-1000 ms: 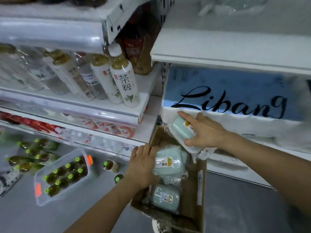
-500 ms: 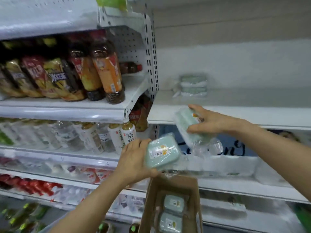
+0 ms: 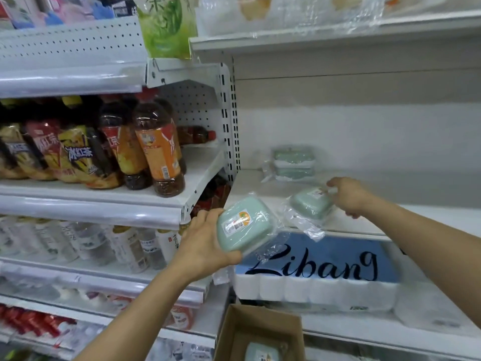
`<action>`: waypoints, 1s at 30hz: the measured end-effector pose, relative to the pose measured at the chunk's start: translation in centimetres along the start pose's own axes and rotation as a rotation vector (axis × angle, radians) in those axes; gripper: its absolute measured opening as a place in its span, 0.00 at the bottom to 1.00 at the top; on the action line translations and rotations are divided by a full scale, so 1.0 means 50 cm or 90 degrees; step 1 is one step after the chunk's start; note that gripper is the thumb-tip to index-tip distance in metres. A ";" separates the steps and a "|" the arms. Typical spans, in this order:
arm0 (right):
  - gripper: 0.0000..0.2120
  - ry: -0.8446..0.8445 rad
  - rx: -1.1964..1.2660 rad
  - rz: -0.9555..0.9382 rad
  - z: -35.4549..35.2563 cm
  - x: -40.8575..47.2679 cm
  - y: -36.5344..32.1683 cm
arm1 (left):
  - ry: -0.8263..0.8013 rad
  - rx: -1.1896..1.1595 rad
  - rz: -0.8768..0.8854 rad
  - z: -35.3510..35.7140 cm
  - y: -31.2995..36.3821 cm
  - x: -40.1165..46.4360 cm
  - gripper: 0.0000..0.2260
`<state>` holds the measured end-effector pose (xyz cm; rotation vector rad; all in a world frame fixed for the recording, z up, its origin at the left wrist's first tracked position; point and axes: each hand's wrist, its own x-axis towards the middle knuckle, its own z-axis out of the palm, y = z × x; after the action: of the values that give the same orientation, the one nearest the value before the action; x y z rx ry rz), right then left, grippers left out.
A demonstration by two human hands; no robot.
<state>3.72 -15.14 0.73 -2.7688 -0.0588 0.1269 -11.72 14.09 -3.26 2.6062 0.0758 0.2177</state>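
My left hand (image 3: 205, 243) grips a pale green plastic box in clear wrap (image 3: 244, 226), held in the air just in front of the white shelf (image 3: 273, 188). My right hand (image 3: 347, 195) holds a second wrapped green box (image 3: 311, 204) by its far end, low over the shelf's front part. Two more wrapped green boxes (image 3: 294, 162) are stacked at the back of that shelf. An open cardboard box (image 3: 260, 332) below holds another green box (image 3: 263, 351).
Tea bottles (image 3: 158, 152) fill the shelf to the left, with pale bottles (image 3: 125, 246) one level lower. A pack of toilet rolls with a blue "Libang" label (image 3: 317, 267) sits under the white shelf. A perforated upright (image 3: 229, 121) divides the two bays.
Both hands have carried their boxes up and forward. The right hand's box has come down onto the shelf's front; the left hand's box has risen to shelf height.
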 end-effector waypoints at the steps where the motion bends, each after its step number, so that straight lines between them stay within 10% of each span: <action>1: 0.28 -0.006 -0.094 -0.065 -0.006 0.004 0.007 | 0.003 0.001 -0.004 -0.003 0.001 0.009 0.44; 7: 0.33 -0.080 -0.191 -0.331 -0.008 0.057 0.009 | 0.021 -0.040 -0.026 -0.012 0.020 0.071 0.42; 14: 0.24 0.143 -0.205 -0.274 0.058 0.115 -0.050 | 0.042 -0.078 -0.024 -0.019 0.046 0.152 0.42; 21: 0.17 0.142 -0.175 -0.273 0.060 0.154 -0.046 | 0.032 -0.137 -0.021 -0.014 0.064 0.200 0.36; 25: 0.10 0.136 0.232 -0.300 -0.012 0.135 -0.039 | 0.009 -0.106 0.033 -0.028 0.088 0.238 0.39; 27: 0.23 0.073 0.403 -0.380 -0.057 0.108 -0.051 | 0.003 -0.044 0.086 -0.039 0.120 0.270 0.40; 30: 0.44 0.037 0.153 -0.491 -0.088 0.093 -0.074 | -0.012 -0.010 0.177 -0.054 0.183 0.327 0.40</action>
<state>8.68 -12.98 5.77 -2.3203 -1.0007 -0.1410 4.05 9.08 5.94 2.5963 -0.2961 0.2895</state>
